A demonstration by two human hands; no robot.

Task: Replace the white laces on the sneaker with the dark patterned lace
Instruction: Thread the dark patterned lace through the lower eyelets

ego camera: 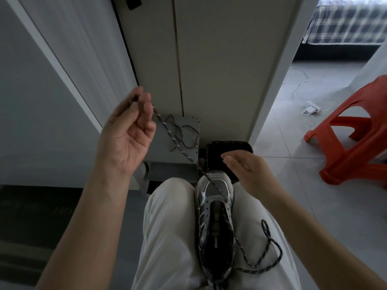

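Sneaker (215,216) lies in the lap between the 2 thighs, in the head view, its only view. Its long axis runs straight away from the body, toe far, heel near. No white lace shows on it; the eyelets look bare apart from the dark lace (189,158).

The left hand (125,135) is raised, up and to the left of the toe, palm toward the camera. Its fingertips (144,101) are curled in and pinch the lace near the top of the hand. From that pinch 1 strand runs in a nearly straight slant down and to the right, over a grey box (188,122), to the eyelet row nearest the toe. So the shoe lies below and to the right of the grip, and the strand crosses the shoe's axis at a slant.

Loose coils of lace lie on the box just under the hand. Whether they are the slack past the pinch or a separate piece, I cannot tell. The other part of the lace leaves the eyelets toward the heel side and loops over the right thigh.

The right hand (247,168) hovers just beyond the toe, fingers relaxed and nearly straight, holding nothing. It is much the nearer of the 2 hands to the shoe.

My judgement: threading has only begun at the toe row. The pull goes up and left along the strand, and the right hand is best placed to steady the toe.
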